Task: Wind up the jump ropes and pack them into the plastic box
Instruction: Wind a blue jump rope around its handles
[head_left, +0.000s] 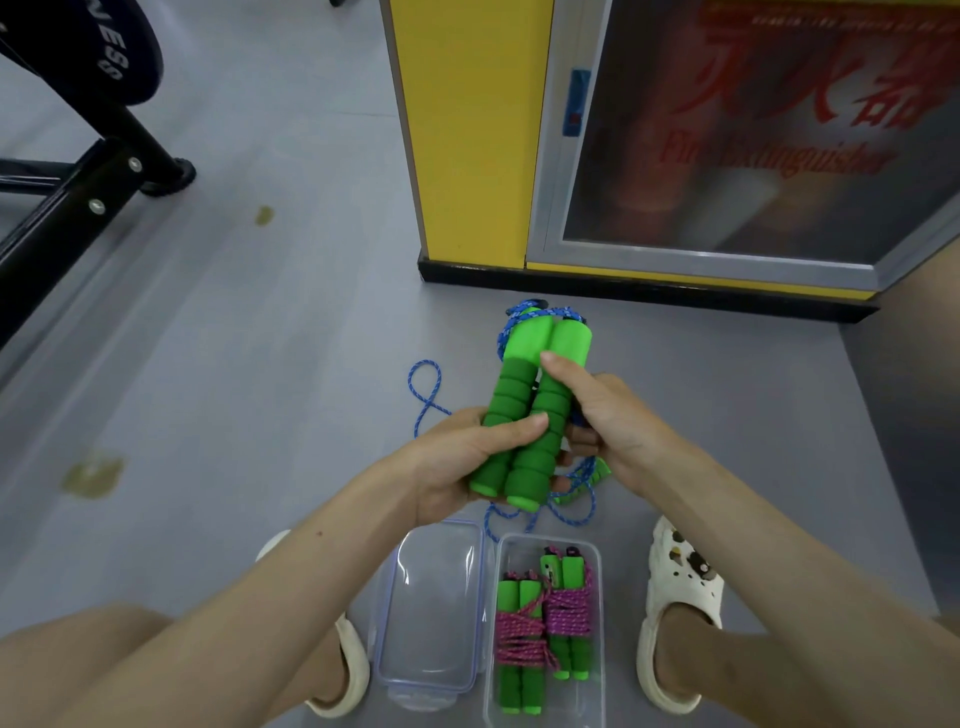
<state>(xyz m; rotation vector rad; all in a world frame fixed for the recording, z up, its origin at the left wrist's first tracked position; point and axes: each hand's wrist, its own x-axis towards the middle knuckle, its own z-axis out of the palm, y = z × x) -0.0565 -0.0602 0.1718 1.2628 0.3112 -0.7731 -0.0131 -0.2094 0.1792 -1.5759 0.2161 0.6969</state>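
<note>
Two wound jump ropes (569, 618) already lie side by side in the plastic box (548, 540) on the floor between my feet, each a pair of green grips bound with pink cord. The box's clear lid (431, 608) lies just beside it on the left, touching or nearly so. My pale sandals (675, 587) flank both.

Above the box I hold the third rope's green handles (514, 384) together, side by side and tilted away from me. My left hand (467, 457) grips their lower half, fingers curled underneath and thumb laid across the front. My right hand (608, 415) is closed on them from the other side, thumb tip pressed on the right handle and fingers wrapped behind (what else they pinch back there is hidden).

The blue cord (426, 384) is bunched round the far ends of the handles, hangs in loose loops below my hands down toward the box, and lies in one loop on the grey floor (260, 338) to the left.

Beyond that stands a yellow pillar (467, 130) with a black base strip, and next to it a glass-fronted fire extinguisher cabinet (753, 130) with red lettering. Far left, a black metal gym frame (67, 208) rests on the floor.
</note>
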